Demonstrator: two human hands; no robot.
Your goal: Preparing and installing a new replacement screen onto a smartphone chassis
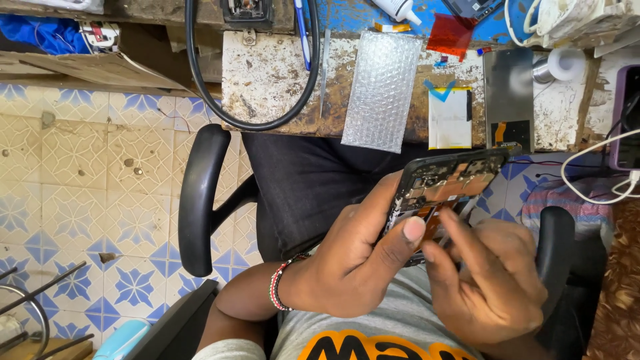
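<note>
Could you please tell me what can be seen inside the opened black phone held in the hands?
Inside the opened black phone, circuit boards and an orange flex strip show. The left hand and right hand cover its lower half, so nothing there can be seen.

Opened phone [448, 183]: black frame, back cover off, internals exposed — dark boards and shields, copper-orange patches, an orange flex strip near the middle. Tilted, its upper end angled up and to the right, beyond the fingertips. Lower part wrapped by the left hand's fingers, thumb lying across its near edge. Thin metal tweezers [460, 217] pinched between the right hand's fingers, tips touching the phone's innards just above the left thumb.
</note>
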